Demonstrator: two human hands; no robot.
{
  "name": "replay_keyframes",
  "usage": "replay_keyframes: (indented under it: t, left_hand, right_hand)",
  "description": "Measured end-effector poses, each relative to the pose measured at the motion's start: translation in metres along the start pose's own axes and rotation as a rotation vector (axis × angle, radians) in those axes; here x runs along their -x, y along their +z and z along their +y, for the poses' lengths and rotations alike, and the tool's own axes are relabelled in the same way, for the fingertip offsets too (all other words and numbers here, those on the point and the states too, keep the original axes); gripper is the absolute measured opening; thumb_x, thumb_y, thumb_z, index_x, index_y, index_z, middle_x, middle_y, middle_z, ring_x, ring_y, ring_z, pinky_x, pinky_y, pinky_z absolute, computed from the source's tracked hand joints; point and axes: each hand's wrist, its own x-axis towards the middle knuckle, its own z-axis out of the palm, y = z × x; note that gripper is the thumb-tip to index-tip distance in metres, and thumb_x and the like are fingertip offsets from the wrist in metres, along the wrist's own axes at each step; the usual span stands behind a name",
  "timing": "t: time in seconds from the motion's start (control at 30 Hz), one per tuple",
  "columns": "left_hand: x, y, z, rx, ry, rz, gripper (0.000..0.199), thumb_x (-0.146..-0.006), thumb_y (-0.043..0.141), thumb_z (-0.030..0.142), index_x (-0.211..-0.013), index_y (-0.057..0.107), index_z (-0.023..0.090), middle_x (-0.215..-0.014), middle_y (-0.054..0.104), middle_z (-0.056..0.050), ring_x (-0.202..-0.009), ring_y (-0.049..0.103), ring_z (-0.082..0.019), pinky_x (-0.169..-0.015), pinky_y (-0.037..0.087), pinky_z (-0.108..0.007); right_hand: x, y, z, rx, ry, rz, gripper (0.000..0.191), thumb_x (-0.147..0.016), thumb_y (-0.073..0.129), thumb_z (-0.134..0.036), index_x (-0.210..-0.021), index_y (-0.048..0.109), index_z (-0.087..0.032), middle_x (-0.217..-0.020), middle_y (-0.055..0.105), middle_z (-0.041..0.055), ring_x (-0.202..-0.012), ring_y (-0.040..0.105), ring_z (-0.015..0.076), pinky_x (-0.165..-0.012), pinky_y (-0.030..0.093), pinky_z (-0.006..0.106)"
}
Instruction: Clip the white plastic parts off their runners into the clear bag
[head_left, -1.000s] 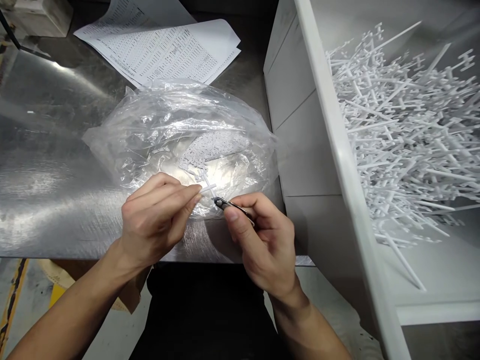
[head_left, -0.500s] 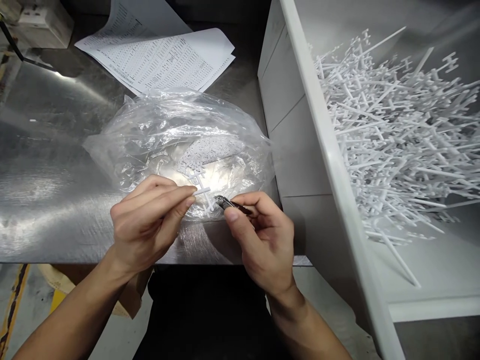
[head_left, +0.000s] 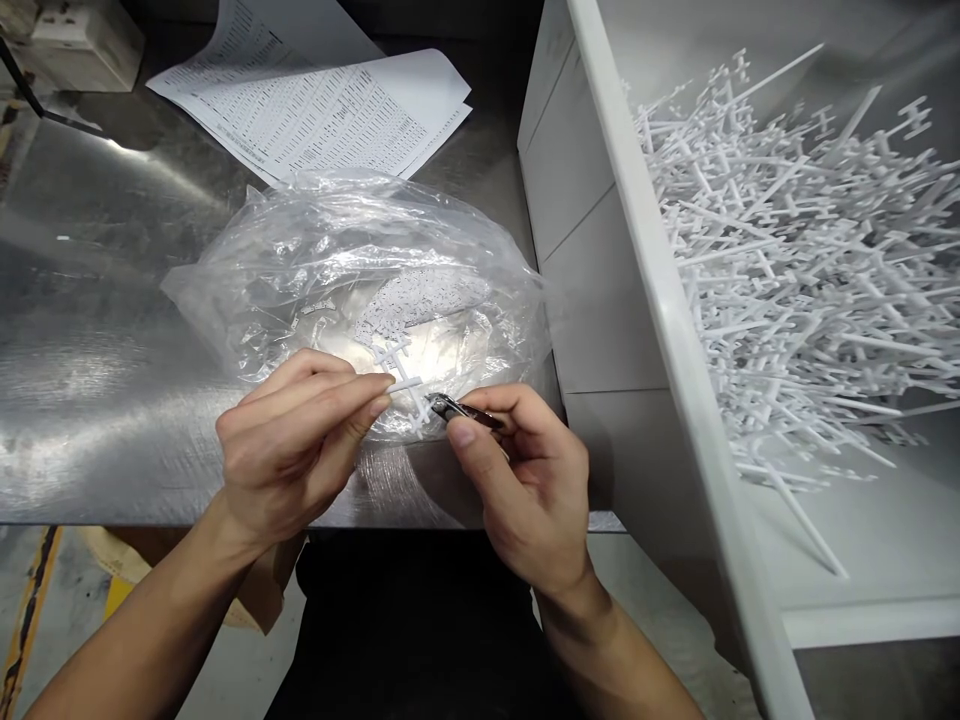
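Note:
A thin white plastic branched piece (head_left: 406,384) is pinched between the thumb and fingers of my left hand (head_left: 300,430). My right hand (head_left: 525,470) is closed around a small metal clipper (head_left: 469,411), whose jaws are at the lower right part of the branched piece; whether they touch it I cannot tell. Both hands are over the near edge of a clear plastic bag (head_left: 315,230) spread on the metal table (head_left: 82,400). A heap of tiny white pieces (head_left: 427,297) lies within the bag, just beyond the branched piece.
To the right, a large white bin (head_left: 645,250) holds a big tangle of white plastic sprues (head_left: 810,270). Printed sheets (head_left: 322,110) lie behind the bag. A pale box (head_left: 86,45) is at the back left, with a black bar nearby.
The clipper has shifted slightly left, closer to the branched piece. My left hand keeps its pinch. The whole view has moved a little.

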Motion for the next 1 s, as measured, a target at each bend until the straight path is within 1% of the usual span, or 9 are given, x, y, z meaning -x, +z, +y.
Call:
replay_keyframes:
  t: [0.1, 0.33, 0.5, 0.6, 0.77, 0.83, 0.9, 0.93, 1.0]
  left_hand:
    - [0.000, 0.000, 0.000, -0.013, 0.002, -0.007, 0.039, -0.093, 0.079, 0.001, -0.124, 0.077, 0.024, -0.086, 0.078, 0.001, -0.078, 0.071, -0.015, -0.076, 0.062, -0.034]
    - [-0.001, 0.000, 0.000, -0.004, 0.014, -0.014, 0.038, -0.093, 0.077, 0.000, -0.124, 0.077, 0.022, -0.084, 0.077, 0.001, -0.079, 0.072, -0.015, -0.075, 0.061, -0.033]
    - [0.000, 0.002, -0.001, -0.067, -0.027, -0.014, 0.030, -0.093, 0.078, 0.003, -0.117, 0.077, 0.022, -0.082, 0.077, 0.001, -0.077, 0.071, -0.015, -0.074, 0.060, -0.033]
    - [0.001, 0.003, -0.002, -0.085, -0.036, 0.022, 0.027, -0.094, 0.078, 0.005, -0.115, 0.078, 0.023, -0.081, 0.077, 0.002, -0.075, 0.071, -0.015, -0.074, 0.060, -0.033]
    - [-0.002, 0.004, -0.001, -0.058, 0.018, 0.115, 0.029, -0.093, 0.080, 0.006, -0.114, 0.077, 0.026, -0.088, 0.080, 0.002, -0.077, 0.074, -0.016, -0.076, 0.063, -0.038]
    - [0.001, -0.001, 0.006, -0.072, 0.019, 0.143, 0.028, -0.095, 0.077, 0.009, -0.116, 0.077, 0.028, -0.093, 0.081, 0.001, -0.082, 0.076, -0.019, -0.078, 0.065, -0.041]
    - [0.013, -0.015, 0.018, -0.147, -0.003, 0.180, 0.026, -0.096, 0.076, 0.013, -0.117, 0.077, 0.029, -0.098, 0.083, 0.000, -0.088, 0.077, -0.021, -0.079, 0.066, -0.044]
    - [0.024, -0.025, 0.024, -0.205, -0.031, 0.207, 0.025, -0.096, 0.076, 0.015, -0.117, 0.077, 0.029, -0.099, 0.083, -0.001, -0.089, 0.077, -0.022, -0.080, 0.066, -0.045]
    - [0.057, -0.048, 0.038, -0.346, -0.119, 0.303, 0.022, -0.095, 0.079, 0.020, -0.115, 0.077, 0.030, -0.096, 0.082, -0.001, -0.087, 0.076, -0.023, -0.079, 0.064, -0.046]
  right_hand:
    - [0.000, 0.001, 0.000, 0.006, -0.005, 0.003, 0.012, -0.101, 0.076, -0.032, -0.101, 0.069, -0.023, -0.070, 0.055, -0.0054, -0.057, 0.046, 0.0096, -0.050, 0.039, 0.022]
    - [0.000, -0.002, 0.002, 0.056, -0.047, -0.039, 0.015, -0.108, 0.070, -0.035, -0.100, 0.067, -0.022, -0.066, 0.053, -0.0063, -0.056, 0.045, 0.0106, -0.051, 0.036, 0.026]
    - [-0.002, 0.000, 0.001, 0.079, 0.014, -0.036, 0.023, -0.108, 0.068, -0.039, -0.094, 0.066, -0.021, -0.062, 0.048, -0.0075, -0.052, 0.040, 0.0102, -0.048, 0.029, 0.027]
    - [-0.003, 0.002, -0.001, 0.019, 0.021, -0.008, 0.019, -0.105, 0.071, -0.037, -0.096, 0.067, -0.021, -0.065, 0.051, -0.0073, -0.054, 0.042, 0.0099, -0.049, 0.034, 0.025]
    - [-0.006, 0.001, 0.001, -0.029, -0.033, 0.050, 0.012, -0.099, 0.074, -0.032, -0.095, 0.069, -0.022, -0.065, 0.054, -0.0074, -0.052, 0.044, 0.0096, -0.049, 0.039, 0.024]
    - [-0.005, -0.001, 0.002, -0.008, -0.038, 0.070, 0.011, -0.097, 0.075, -0.032, -0.095, 0.070, -0.022, -0.064, 0.057, -0.0065, -0.051, 0.046, 0.0102, -0.048, 0.039, 0.025]
    - [-0.003, -0.003, 0.004, 0.015, -0.049, 0.110, 0.011, -0.095, 0.078, -0.032, -0.095, 0.073, -0.023, -0.062, 0.058, -0.0059, -0.050, 0.048, 0.0109, -0.047, 0.038, 0.026]
    - [-0.001, -0.003, 0.004, 0.020, -0.068, 0.142, 0.011, -0.094, 0.081, -0.032, -0.095, 0.075, -0.023, -0.061, 0.057, -0.0057, -0.049, 0.048, 0.0114, -0.046, 0.038, 0.026]
    - [0.002, -0.004, 0.005, 0.020, -0.099, 0.233, 0.012, -0.091, 0.086, -0.031, -0.095, 0.078, -0.023, -0.060, 0.058, -0.0044, -0.049, 0.050, 0.0129, -0.046, 0.038, 0.029]
